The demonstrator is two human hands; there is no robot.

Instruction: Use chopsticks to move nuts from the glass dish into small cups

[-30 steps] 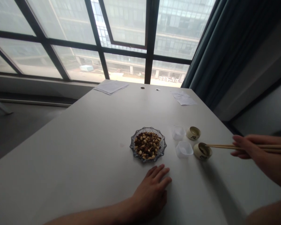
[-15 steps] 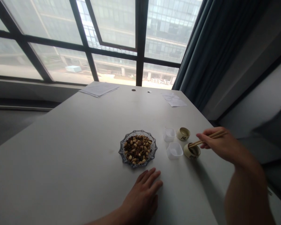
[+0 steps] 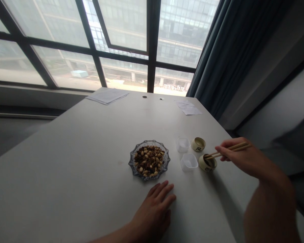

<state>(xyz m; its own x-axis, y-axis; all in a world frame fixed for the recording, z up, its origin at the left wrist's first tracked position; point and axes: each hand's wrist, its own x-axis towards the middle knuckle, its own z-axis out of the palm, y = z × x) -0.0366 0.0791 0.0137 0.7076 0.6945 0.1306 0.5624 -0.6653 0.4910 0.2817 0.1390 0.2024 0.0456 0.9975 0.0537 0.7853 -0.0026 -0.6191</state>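
Note:
A pair of wooden chopsticks (image 3: 228, 150) is gripped in my right hand (image 3: 236, 156), their tips down inside the nearer small cream bowl (image 3: 208, 166). Whether the tips pinch anything is too small to tell. My left hand (image 3: 155, 206) rests on the table with its fingers outstretched, holding nothing. Just beyond its fingertips stands a scalloped glass dish (image 3: 131, 167) heaped with nuts and dark, reddish-brown pieces (image 3: 149, 160). Between that dish and the bowls are two clear plastic cups, a farther one (image 3: 183, 145) and a nearer one (image 3: 188, 163).
Behind the nearer bowl sits a second cream bowl (image 3: 198, 144) with a dark character on it. On the white table (image 3: 73, 162), a stack of papers (image 3: 107, 96) lies far left and loose sheets (image 3: 189, 108) far right. Windows and a dark curtain (image 3: 218, 57) border the far side.
My right hand has shifted slightly to the right with the chopsticks, whose tips remain in the nearer bowl. My left hand has stayed in place.

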